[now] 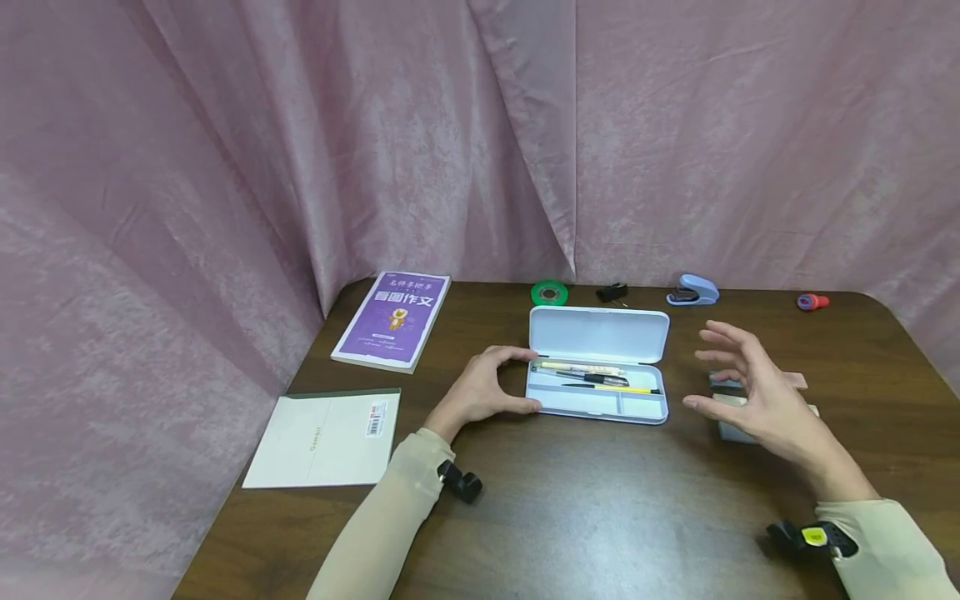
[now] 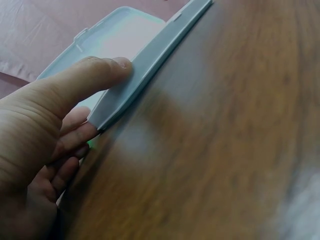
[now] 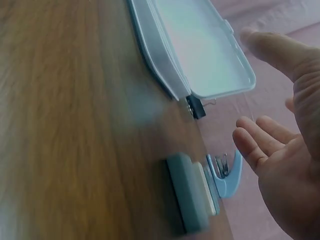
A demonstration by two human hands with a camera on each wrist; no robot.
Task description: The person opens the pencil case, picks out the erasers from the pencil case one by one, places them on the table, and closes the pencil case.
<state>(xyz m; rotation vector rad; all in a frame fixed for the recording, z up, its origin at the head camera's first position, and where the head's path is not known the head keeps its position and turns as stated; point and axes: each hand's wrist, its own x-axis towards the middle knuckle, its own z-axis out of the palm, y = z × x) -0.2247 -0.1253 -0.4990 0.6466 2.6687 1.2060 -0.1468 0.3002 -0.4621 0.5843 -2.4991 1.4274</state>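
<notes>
A light blue pencil case (image 1: pixel 597 335) stands with its lid raised, holding pens (image 1: pixel 600 380) and a yellow pencil (image 1: pixel 637 389) in its long compartment. My left hand (image 1: pixel 483 387) grips the case's left end; in the left wrist view the thumb (image 2: pixel 100 72) presses the front wall and the fingers reach round the end. Off to the case's right, my right hand (image 1: pixel 761 404) hovers with fingers spread and nothing in them. Below and behind it, partly hidden, lie small blocks: a grey-blue one (image 3: pixel 187 195), a cream one (image 3: pixel 205 189) and a pinkish one (image 1: pixel 796 381).
Along the table's back edge are green tape (image 1: pixel 549 292), a black binder clip (image 1: pixel 612 292), a blue stapler (image 1: pixel 693 290) and a small red object (image 1: pixel 813 302). At left lie a purple book (image 1: pixel 393 321) and a white notebook (image 1: pixel 322 442). Pink curtains (image 1: pixel 450 142) hang behind.
</notes>
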